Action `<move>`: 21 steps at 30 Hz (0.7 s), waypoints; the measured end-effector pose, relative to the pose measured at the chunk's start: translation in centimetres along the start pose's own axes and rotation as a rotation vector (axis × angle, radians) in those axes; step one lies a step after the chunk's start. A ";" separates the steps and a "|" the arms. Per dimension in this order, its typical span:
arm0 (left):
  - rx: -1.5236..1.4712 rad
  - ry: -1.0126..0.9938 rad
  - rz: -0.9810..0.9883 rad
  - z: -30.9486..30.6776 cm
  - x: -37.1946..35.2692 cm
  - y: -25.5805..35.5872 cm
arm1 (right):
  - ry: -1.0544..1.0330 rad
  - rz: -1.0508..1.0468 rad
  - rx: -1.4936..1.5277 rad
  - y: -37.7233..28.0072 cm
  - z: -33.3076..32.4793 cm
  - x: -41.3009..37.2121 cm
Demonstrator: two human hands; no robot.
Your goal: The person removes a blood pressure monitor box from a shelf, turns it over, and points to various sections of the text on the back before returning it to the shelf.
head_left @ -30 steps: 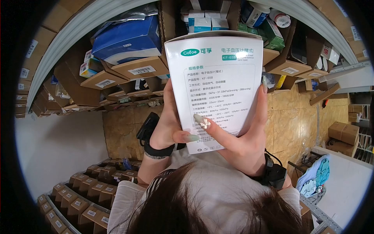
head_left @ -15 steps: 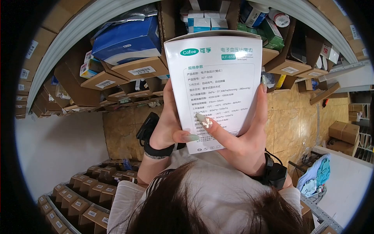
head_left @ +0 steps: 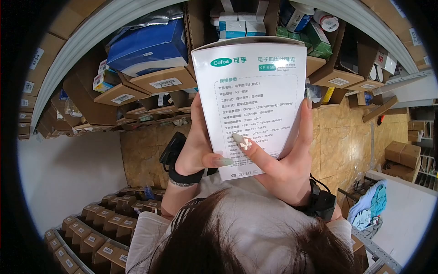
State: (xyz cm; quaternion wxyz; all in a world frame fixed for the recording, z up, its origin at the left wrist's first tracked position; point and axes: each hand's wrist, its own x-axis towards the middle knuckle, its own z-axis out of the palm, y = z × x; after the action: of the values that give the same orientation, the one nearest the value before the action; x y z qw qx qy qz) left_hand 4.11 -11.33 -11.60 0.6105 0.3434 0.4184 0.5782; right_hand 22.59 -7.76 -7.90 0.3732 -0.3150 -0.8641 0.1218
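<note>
A white blood pressure monitor box (head_left: pixel 255 100) with a green Cofoe logo and printed specifications is held upright in front of my chest, its text side toward me. At its lower left edge, my left hand (head_left: pixel 194 148) grips it, thumb on the printed face and the other fingers hidden behind. My right hand (head_left: pixel 285 166) is wrapped round the lower right, thumb lying across the small print and a fingertip at the right edge. The thumbnail carries a white flower ornament (head_left: pixel 245 144). Black devices are strapped to both wrists.
Beyond the box, a shelf carries open cardboard bins, one with a large blue box (head_left: pixel 148 48), others with bottles (head_left: pixel 296 16) and small cartons. Rows of labelled bins (head_left: pixel 91 242) stand at lower left. At right are a brown carton (head_left: pixel 402 154) and blue cloth (head_left: pixel 378 201).
My right thumb has slid slightly right over the printed text. The box and my left hand have stayed almost still.
</note>
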 end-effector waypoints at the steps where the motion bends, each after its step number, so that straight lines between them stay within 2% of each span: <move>1: 0.005 -0.002 0.001 0.0 0.0 0.0 | -0.001 0.002 -0.001 0.0 0.0 0.0; 21: -0.048 -0.002 0.003 0.2 0.0 0.1 | -0.031 0.052 -0.010 -0.3 0.0 -0.3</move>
State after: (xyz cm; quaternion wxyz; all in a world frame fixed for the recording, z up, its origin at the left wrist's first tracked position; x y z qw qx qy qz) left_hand 4.22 -11.32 -11.43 0.6181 0.3301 0.4033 0.5885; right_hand 22.55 -8.15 -7.95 0.3550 -0.3372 -0.8619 0.1319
